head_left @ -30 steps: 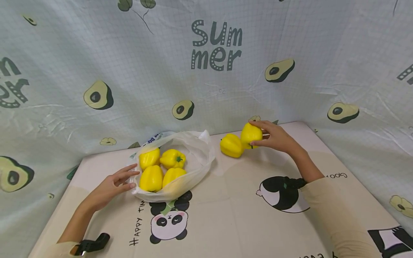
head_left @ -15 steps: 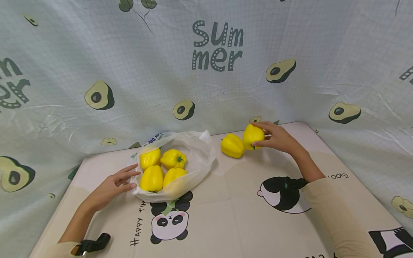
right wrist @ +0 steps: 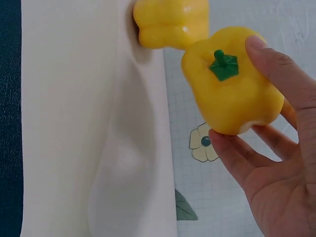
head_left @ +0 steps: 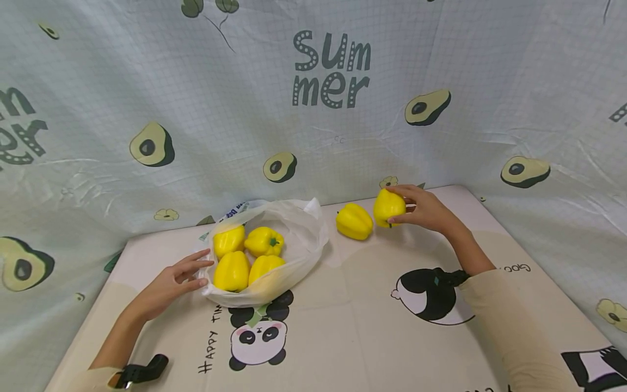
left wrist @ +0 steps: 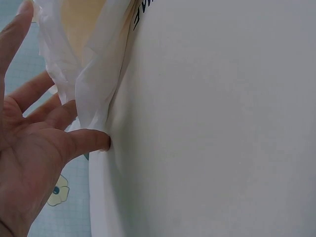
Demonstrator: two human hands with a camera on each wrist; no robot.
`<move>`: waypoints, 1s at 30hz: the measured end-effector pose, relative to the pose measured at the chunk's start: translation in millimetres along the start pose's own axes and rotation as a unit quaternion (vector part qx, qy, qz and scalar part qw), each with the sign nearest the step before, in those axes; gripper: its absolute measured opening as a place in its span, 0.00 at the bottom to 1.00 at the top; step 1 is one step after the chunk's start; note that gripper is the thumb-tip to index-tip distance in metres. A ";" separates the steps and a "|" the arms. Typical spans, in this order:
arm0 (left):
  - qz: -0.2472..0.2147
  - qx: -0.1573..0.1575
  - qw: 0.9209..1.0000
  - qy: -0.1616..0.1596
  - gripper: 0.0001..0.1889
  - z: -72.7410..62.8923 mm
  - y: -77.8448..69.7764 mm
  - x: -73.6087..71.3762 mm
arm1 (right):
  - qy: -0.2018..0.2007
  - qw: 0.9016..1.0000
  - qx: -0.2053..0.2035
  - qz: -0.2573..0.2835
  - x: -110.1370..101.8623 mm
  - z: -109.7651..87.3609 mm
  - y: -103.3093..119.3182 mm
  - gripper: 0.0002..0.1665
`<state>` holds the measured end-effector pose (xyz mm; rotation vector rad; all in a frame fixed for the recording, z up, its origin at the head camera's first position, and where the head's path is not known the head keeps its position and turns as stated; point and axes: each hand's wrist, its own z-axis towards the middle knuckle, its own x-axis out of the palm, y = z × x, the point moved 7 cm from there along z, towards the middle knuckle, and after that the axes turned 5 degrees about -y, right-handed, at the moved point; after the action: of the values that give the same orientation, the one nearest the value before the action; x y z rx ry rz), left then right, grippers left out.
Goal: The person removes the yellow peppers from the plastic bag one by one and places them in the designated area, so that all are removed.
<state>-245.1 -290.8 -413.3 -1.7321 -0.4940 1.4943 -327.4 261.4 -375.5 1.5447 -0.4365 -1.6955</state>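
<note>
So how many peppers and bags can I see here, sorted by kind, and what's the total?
White plastic bag: 1
Yellow peppers: 6 visible (4 in the bag, 1 on the table, 1 in the right hand)
Total: 7

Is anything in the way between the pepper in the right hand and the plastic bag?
Yes, another yellow pepper lies on the table between the held pepper in the right hand and the plastic bag.
</note>
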 end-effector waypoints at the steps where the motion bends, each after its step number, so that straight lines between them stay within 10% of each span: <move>1: -0.001 -0.001 1.000 0.000 0.26 -0.1 0.3 0.0 | 0.000 1.000 0.000 0.000 0.0 0.0 -0.3 0.51; 30: 0.003 0.010 1.000 0.002 0.25 -0.6 -1.1 -0.3 | -0.023 1.000 -0.003 0.003 -0.3 3.2 -1.9 0.50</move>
<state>-244.5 -290.5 -412.3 -1.7213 -0.4708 1.4942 -331.1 262.0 -376.0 1.5013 -0.4598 -1.7289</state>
